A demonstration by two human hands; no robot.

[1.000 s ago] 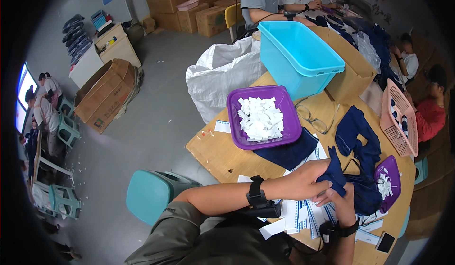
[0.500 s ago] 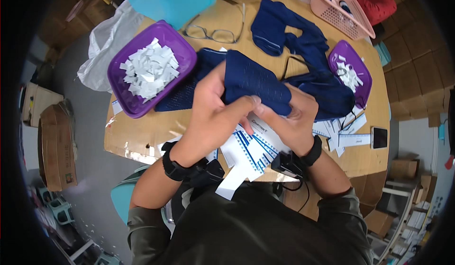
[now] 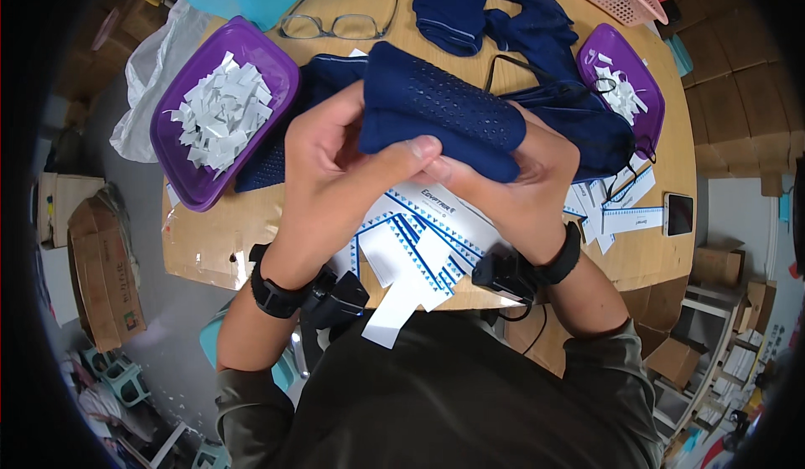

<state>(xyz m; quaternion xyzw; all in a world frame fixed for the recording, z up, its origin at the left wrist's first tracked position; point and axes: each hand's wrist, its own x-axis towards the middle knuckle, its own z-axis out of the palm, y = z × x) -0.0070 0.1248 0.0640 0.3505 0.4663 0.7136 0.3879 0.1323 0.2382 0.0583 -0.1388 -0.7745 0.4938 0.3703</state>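
Your left hand and right hand both grip a folded, dotted navy cloth, thumbs close together at its near edge. You hold it above the paper strips on the table, between a purple tray of white scraps and a smaller purple tray.

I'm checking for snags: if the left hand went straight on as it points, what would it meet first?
The left hand would first press into the folded navy fabric it holds; beyond that, perhaps the eyeglasses, though depth is unclear and it may pass above.
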